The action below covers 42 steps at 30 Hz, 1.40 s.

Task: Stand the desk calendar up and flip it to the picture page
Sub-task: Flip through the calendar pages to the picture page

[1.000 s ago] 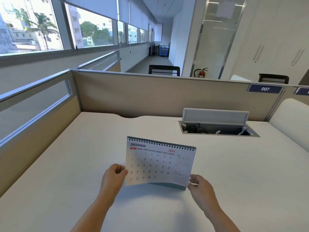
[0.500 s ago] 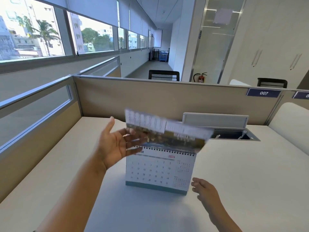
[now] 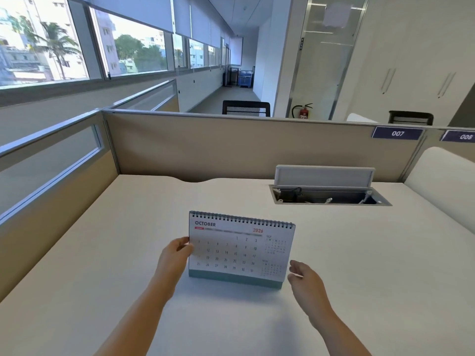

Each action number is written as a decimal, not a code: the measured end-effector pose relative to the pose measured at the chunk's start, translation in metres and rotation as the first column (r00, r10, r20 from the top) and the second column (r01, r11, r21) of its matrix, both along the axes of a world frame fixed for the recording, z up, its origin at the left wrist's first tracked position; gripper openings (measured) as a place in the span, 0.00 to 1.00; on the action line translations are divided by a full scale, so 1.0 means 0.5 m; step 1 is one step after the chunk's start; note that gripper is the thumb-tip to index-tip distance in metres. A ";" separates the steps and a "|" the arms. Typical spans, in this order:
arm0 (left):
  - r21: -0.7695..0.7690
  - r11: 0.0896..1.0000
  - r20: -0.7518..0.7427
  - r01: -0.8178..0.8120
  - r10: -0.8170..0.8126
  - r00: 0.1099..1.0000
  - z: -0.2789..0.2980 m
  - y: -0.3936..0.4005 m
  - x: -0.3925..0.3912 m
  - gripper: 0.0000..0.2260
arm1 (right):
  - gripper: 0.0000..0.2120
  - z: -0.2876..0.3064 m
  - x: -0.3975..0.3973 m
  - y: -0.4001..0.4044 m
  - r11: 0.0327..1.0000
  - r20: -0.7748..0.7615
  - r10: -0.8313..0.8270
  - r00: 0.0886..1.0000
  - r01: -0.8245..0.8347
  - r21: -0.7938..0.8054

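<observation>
The desk calendar (image 3: 240, 249) stands upright, spiral along its far top edge, showing October. The left hand (image 3: 176, 253) seemingly pinches the page's left edge; the right hand (image 3: 304, 280) hovers open, just right of the base.

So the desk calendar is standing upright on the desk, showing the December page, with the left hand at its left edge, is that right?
Not quite. The head view shows the desk calendar standing upright on the desk, but the page facing the camera reads October, not December. The left hand is at its left edge, as you said.
</observation>
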<state>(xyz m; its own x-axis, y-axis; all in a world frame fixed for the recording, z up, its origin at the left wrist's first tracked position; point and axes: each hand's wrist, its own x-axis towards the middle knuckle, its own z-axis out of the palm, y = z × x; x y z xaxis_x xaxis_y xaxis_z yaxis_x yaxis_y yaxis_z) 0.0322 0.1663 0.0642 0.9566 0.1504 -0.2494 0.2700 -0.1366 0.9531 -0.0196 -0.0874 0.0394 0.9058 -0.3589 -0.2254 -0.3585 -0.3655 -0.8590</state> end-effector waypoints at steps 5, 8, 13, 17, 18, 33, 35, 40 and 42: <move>0.060 0.998 -0.005 -0.009 0.010 1.000 -0.013 0.001 -0.011 0.15 | 0.19 0.005 0.001 0.007 0.999 0.021 0.029 0.999 -0.028 -0.031; 0.078 0.997 0.011 -0.013 0.012 1.000 -0.011 0.002 -0.019 0.15 | 0.20 0.003 -0.002 0.009 0.997 0.034 0.051 0.998 -0.049 -0.057; 0.092 0.995 0.034 -0.026 0.022 0.999 -0.019 -0.002 -0.031 0.15 | 0.20 0.001 -0.006 0.010 0.992 0.044 0.083 0.996 -0.078 -0.104; 0.097 0.995 0.039 -0.037 0.033 0.999 -0.024 0.000 -0.031 0.15 | 0.18 0.003 -0.013 0.008 0.987 0.048 0.079 0.996 -0.071 -0.145; 0.100 0.994 0.041 -0.036 0.032 0.999 -0.024 0.001 -0.031 0.15 | 0.18 0.004 -0.014 0.008 0.986 0.046 0.074 0.996 -0.067 -0.152; 0.021 0.998 0.043 -0.063 0.062 0.997 -0.035 0.012 -0.032 0.09 | 0.12 0.020 -0.032 0.005 0.994 0.063 -0.018 0.998 0.025 -0.104; 0.038 0.997 0.033 -0.064 0.063 0.997 -0.037 0.014 -0.032 0.11 | 0.11 0.021 -0.030 0.005 0.996 0.065 -0.007 0.998 0.013 -0.090; 0.057 0.998 0.004 -0.037 0.036 0.999 -0.055 0.022 -0.044 0.14 | 0.10 0.012 -0.034 0.008 0.997 0.092 -0.020 0.996 0.027 -0.076; 0.058 0.998 -0.018 -0.025 0.026 0.999 -0.064 0.024 -0.051 0.16 | 0.10 0.005 -0.036 0.009 0.997 0.095 -0.036 0.995 0.042 -0.062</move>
